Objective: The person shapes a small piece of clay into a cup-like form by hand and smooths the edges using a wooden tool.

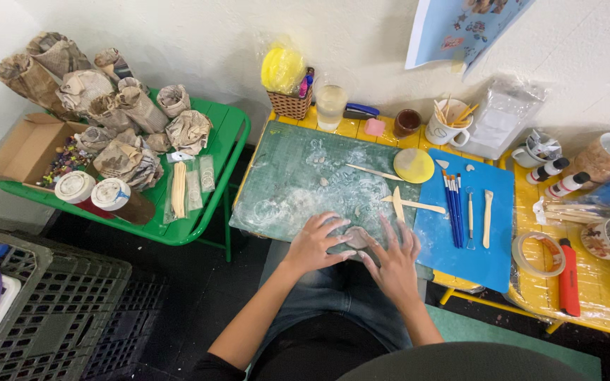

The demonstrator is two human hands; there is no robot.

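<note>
- Both hands sit nearest the lens: the left hand (314,243) and right hand (393,262) lie fingers spread and flat, gripping nothing, their fingertips pressing on a small grey clay piece (356,236) between them.
- That clay piece rests at the near edge of the green cutting mat (284,183), just beside the blue mat (492,243). It looks flattened and roughly rounded; fingers hide most of it, so I cannot tell a clear long axis or which way it points.
- Risk, as I judge it: so close to the mat's near edge, an uneven push could slide the clay off toward the lap, or thin one side until it tears.
- A wooden modelling tool (412,204) lies just beyond the right fingers; a sweep of that hand could knock it into the soft clay and mark it.
- Farther out, a yellow disc (414,165) straddles both mats, and blue-handled brushes (453,208) lie on the blue mat.
- At the back stands a glass of cloudy water (331,104), well apart from the hands.
</note>
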